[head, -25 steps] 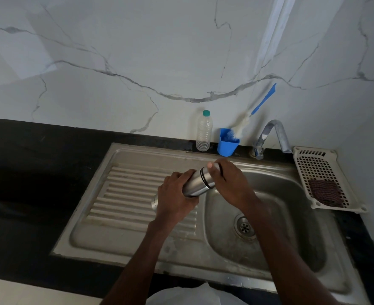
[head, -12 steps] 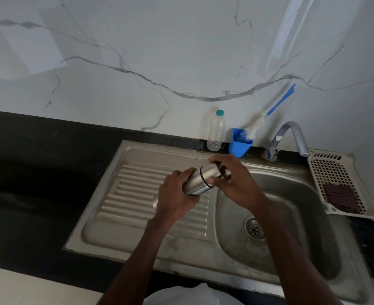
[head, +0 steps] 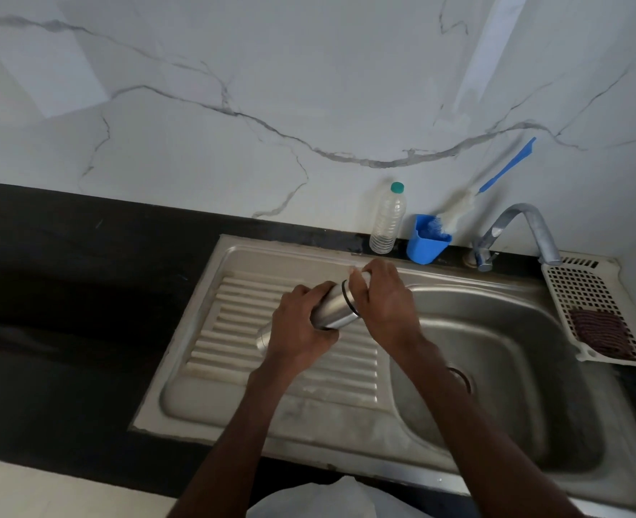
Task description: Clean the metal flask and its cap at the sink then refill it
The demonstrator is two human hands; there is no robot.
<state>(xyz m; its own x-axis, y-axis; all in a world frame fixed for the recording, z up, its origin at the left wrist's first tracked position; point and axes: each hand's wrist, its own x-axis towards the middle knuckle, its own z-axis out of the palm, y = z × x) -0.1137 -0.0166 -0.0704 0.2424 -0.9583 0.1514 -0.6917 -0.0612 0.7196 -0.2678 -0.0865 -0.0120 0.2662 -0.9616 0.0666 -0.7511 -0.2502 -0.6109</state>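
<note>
The cap is hidden under the right hand (head: 381, 304), so whether it's on or loosened can't be told. The left hand (head: 301, 327) covers the mid part of the metal flask (head: 337, 310); only the shoulder and a bit of the base show. The right forearm hides most of the drain (head: 462, 377). The sink (head: 211, 330) is cut off at the near-right corner (pic's edge). White object at the bottom edge (head: 331, 499): partly cut off, can't identify.

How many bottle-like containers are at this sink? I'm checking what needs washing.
2: the metal flask held in both hands over the drainboard, and a clear plastic bottle against the wall, left of the blue cup.
</note>
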